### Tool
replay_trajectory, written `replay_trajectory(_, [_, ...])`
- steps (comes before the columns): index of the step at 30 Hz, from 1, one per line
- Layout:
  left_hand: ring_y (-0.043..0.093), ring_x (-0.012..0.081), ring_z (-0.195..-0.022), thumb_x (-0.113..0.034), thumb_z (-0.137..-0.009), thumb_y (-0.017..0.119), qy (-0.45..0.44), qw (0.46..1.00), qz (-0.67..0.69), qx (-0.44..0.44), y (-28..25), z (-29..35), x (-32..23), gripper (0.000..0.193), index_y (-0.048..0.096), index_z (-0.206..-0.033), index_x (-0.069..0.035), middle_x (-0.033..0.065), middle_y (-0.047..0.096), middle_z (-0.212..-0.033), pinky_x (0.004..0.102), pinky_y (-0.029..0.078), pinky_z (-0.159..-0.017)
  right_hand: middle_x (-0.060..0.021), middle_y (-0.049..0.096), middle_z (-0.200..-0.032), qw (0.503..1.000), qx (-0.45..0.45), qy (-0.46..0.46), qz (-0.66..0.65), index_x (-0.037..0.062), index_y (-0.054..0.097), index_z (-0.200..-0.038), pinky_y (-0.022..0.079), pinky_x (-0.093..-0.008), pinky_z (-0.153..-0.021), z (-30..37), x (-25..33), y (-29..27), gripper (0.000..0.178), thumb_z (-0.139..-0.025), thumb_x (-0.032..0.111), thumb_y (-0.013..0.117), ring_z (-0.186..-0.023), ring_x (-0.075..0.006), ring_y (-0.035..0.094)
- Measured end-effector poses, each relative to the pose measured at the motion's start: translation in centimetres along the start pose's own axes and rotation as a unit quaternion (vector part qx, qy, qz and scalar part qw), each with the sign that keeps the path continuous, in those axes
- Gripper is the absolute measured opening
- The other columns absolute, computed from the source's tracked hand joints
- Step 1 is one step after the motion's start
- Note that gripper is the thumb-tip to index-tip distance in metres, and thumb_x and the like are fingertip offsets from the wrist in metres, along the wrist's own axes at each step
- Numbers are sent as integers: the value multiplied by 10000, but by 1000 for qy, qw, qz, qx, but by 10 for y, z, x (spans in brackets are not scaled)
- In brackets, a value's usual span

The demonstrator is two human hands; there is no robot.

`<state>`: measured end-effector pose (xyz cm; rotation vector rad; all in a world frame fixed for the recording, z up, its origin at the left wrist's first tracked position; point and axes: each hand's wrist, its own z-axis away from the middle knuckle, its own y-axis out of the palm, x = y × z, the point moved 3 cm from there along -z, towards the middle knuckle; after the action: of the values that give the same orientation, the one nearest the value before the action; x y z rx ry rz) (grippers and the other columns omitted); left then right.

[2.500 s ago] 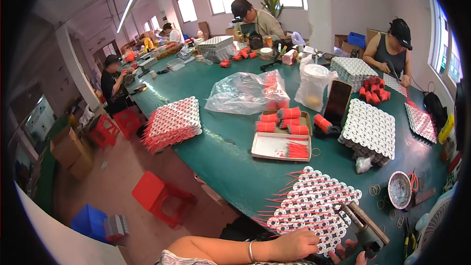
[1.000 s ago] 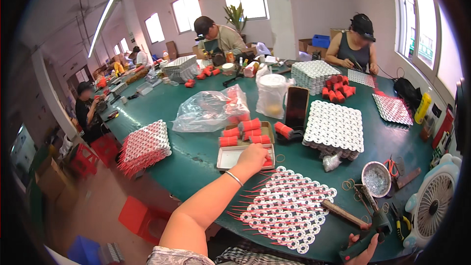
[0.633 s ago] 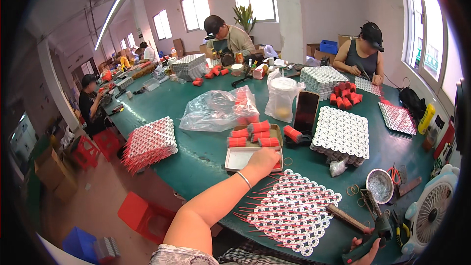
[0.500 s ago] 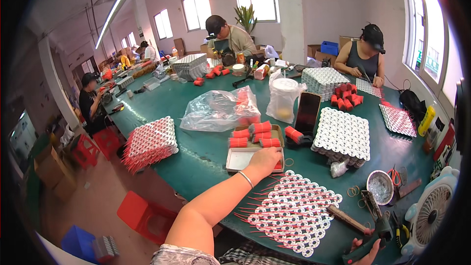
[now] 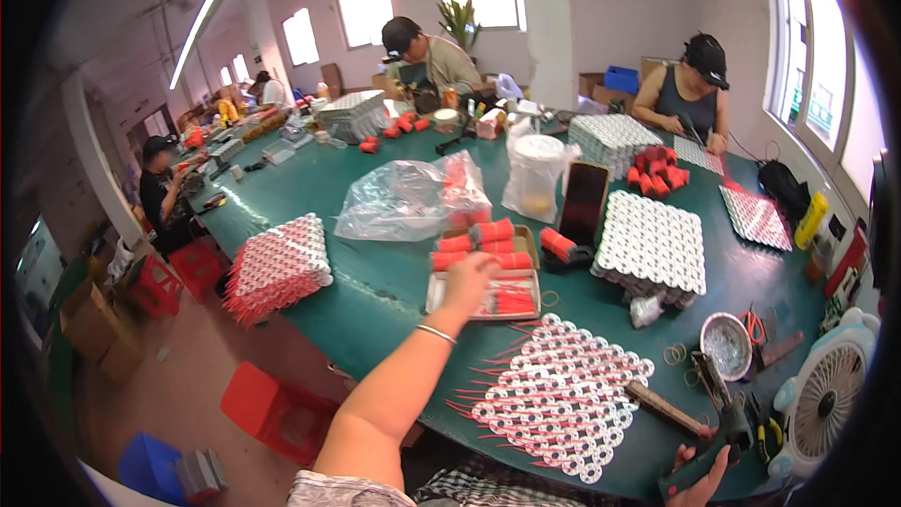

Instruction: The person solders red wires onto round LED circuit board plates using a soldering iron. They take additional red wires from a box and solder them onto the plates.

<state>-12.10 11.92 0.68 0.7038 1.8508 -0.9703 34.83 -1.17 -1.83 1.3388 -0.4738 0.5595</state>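
Note:
My left hand [image 5: 469,280] reaches over a shallow white tray [image 5: 435,304], its fingertips beside red wire bundles [image 5: 492,231] in a cardboard box [image 5: 532,242]. Its fingers point away and are partly hidden and smeared, so their grip cannot be told. Loose red wires [image 5: 514,297] lie in the tray's right part. At the lower right, my right hand [image 5: 706,479] is wrapped round the handle of a dark green pistol-grip tool [image 5: 735,432]. Between my arms lies a panel of round white discs [image 5: 568,394], with red wires across it and sticking out at its left side.
A brown stick-like bar [image 5: 664,409] overlaps the panel's right side. Beyond it stand a metal bowl [image 5: 725,345] and a fan [image 5: 831,404]. Stacked white panels [image 5: 649,239], a phone [image 5: 584,199] and a clear plastic bag [image 5: 394,197] lie farther back. Two co-workers sit across the table.
My left hand has moved left and away from me, from the tray's right part to the bundles, uncovering the loose red wires. My right hand still holds the tool. The view has shifted slightly.

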Motion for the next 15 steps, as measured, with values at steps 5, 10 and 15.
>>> replay_trajectory(5, [521, 54, -650, -125, -836, 569, -59, 992, 111, -11, -40, 5, 7, 143, 621, -923, -25, 1, 611, -780, 199, 433, -583, -98, 532, -1058, 996, -60, -63, 33, 58, 417, -1171, 509, -301, -697, -2, -3, 15, 388, -927, 359, 398, -608, -134, 550])
replay_trajectory(10, [539, 61, -705, -117, -851, 537, -141, 986, -8, 91, -42, 11, 18, 125, 620, -893, -33, 5, 616, -812, 202, 430, -615, -96, 529, -1040, 995, -53, -77, 32, 56, 417, -1170, 504, -312, -717, 1, -4, 9, 389, -923, 356, 408, -617, -135, 555])
replay_trajectory(15, [539, 50, -661, -97, -815, 572, -114, 981, 157, -13, -36, 11, -7, 127, 614, -923, -47, 8, 618, -774, 188, 380, -500, -118, 523, -1044, 995, -45, -89, 6, 59, 415, -1173, 491, -370, -749, 2, -1, -1, 397, -914, 360, 402, -649, -176, 569])
